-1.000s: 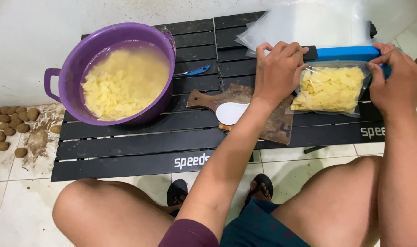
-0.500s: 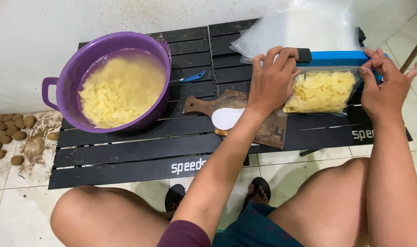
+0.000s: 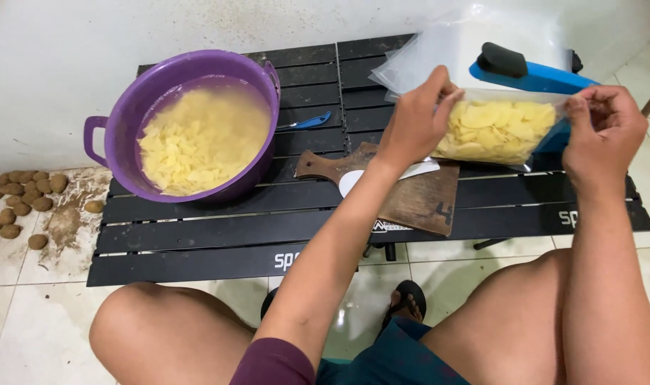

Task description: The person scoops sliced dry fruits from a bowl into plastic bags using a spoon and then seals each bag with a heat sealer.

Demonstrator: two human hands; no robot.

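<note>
White tiled floor and a pale wall frame a low black slatted table (image 3: 196,235) across the middle of the frame. At upper right, the left hand (image 3: 414,121) and the right hand (image 3: 604,132) each pinch an end of a clear bag of pale yellow slices (image 3: 497,130), held just in front of a blue sealer (image 3: 531,75). A purple tub (image 3: 125,121) of slices in water sits at upper left, a wooden board (image 3: 417,196) lies below the bag, and small brown tubers (image 3: 18,207) lie at far left.

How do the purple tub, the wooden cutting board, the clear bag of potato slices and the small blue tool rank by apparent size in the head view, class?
1. purple tub
2. wooden cutting board, partly hidden by the arm
3. bag of potato slices, looks close to the board and is held nearer the camera, so this order is unsure
4. small blue tool
</note>
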